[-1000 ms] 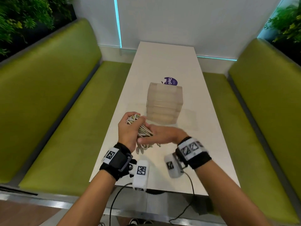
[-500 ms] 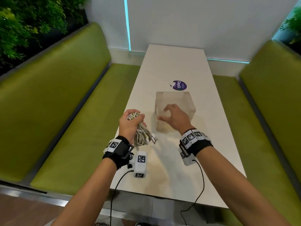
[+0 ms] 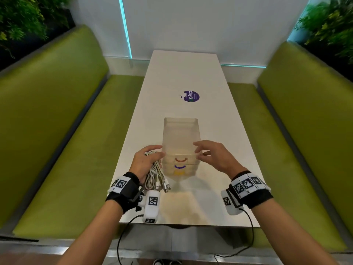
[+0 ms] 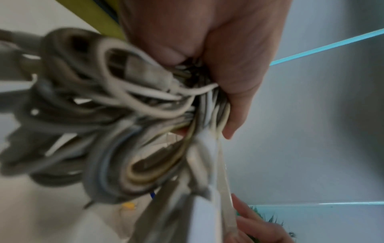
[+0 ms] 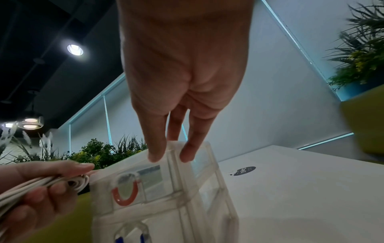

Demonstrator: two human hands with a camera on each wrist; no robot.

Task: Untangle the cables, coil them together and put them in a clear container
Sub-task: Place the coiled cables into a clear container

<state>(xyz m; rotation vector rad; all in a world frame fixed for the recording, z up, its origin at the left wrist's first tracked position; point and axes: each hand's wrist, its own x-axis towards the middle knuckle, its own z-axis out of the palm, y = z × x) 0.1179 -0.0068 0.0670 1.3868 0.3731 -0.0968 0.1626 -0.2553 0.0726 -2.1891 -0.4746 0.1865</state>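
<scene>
A clear plastic drawer container (image 3: 180, 140) stands on the white table (image 3: 191, 73), with red, blue and yellow drawer handles facing me. My left hand (image 3: 146, 161) grips a coiled bundle of white cables (image 3: 155, 176) against the container's left side; plug ends hang down toward the table. In the left wrist view the cables (image 4: 129, 105) fill the fist, blurred. My right hand (image 3: 209, 153) has straight fingers touching the container's top right edge; the right wrist view shows two fingertips (image 5: 154, 157) on the container (image 5: 166, 189) above the red handle (image 5: 124, 195).
Green benches (image 3: 57, 131) flank the long table on both sides. A round purple sticker (image 3: 191, 96) lies on the table beyond the container. A white wall with cyan light strips closes the far end. Wrist camera cords hang over the near table edge.
The container has been drawn toward me and turned so its drawer handles face me. My right hand went from the cables to the container. My left hand kept the bundle and moved beside it.
</scene>
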